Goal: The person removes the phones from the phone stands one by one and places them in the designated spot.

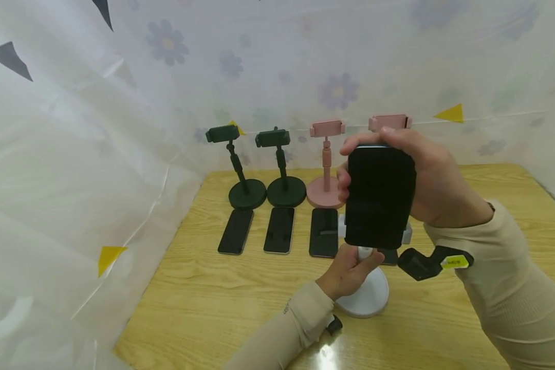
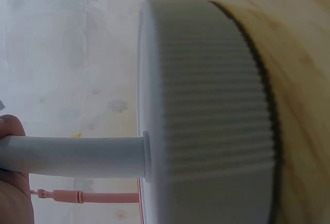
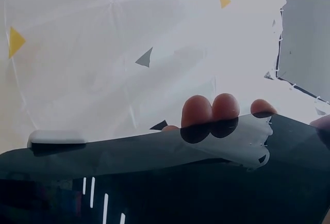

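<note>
Upright over the table stands a black smartphone (image 1: pixel 380 198), its screen toward the head camera. My right hand (image 1: pixel 437 180) holds it round the upper part; fingertips (image 3: pixel 197 111) curl over its far edge in the right wrist view. Light grey clamp ends (image 1: pixel 341 226) of a white phone stand (image 1: pixel 372 298) show on both sides of the phone's lower half. Below the phone, my left hand (image 1: pixel 350 273) grips the stand's post, (image 2: pixel 77 155) also seen in the left wrist view. The stand's round ribbed base (image 2: pixel 216 100) is on the wood. Most of the clamp is hidden behind the phone.
Two dark green phone stands (image 1: pixel 284 191) and two pink ones (image 1: pixel 327 156) line the back of the wooden table (image 1: pixel 203 303). In front of them lie several phones (image 1: pixel 279 230), one mostly covered by the raised phone. A patterned curtain (image 1: pixel 268 67) hangs behind.
</note>
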A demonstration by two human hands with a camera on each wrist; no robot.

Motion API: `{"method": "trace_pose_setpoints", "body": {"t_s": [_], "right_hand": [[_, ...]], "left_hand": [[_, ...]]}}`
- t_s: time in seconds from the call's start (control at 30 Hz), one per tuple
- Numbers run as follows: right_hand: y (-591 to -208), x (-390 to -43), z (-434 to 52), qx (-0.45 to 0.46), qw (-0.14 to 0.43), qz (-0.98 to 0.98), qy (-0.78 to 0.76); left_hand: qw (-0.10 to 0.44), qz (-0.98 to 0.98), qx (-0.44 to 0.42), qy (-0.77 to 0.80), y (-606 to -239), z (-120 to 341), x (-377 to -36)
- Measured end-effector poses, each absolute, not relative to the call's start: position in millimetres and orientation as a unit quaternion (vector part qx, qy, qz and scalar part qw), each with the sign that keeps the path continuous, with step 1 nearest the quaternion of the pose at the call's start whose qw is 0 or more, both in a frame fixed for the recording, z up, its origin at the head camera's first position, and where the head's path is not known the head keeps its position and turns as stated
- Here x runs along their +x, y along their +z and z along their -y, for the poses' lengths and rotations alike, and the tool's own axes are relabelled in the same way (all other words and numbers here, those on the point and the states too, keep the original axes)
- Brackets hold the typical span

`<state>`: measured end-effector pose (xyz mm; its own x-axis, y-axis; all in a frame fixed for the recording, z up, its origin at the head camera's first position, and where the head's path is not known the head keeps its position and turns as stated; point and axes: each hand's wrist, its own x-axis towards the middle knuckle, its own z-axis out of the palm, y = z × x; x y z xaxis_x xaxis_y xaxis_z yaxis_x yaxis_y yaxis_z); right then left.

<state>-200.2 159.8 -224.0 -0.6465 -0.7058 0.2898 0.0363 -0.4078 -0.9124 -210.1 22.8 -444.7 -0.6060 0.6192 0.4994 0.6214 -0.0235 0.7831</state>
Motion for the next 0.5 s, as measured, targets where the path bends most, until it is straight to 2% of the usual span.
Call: {"method": "trace_pose_setpoints", "body": {"t_s": [0.3,0.5], "right_hand": [[-223.0,-199.4,-161.4,-0.343,0.239,-0.481,-0.77],[-221.8,-198.4,-162.2,-0.324,0.217,-0.522,-0.758]], "left_hand": [[0.001,0.704,-0.441,-0.557,-445.0,-22.5,-208.9],[-0.011,0.698,-0.438,-0.567,-446.6,-23.5,-209.9]]}}
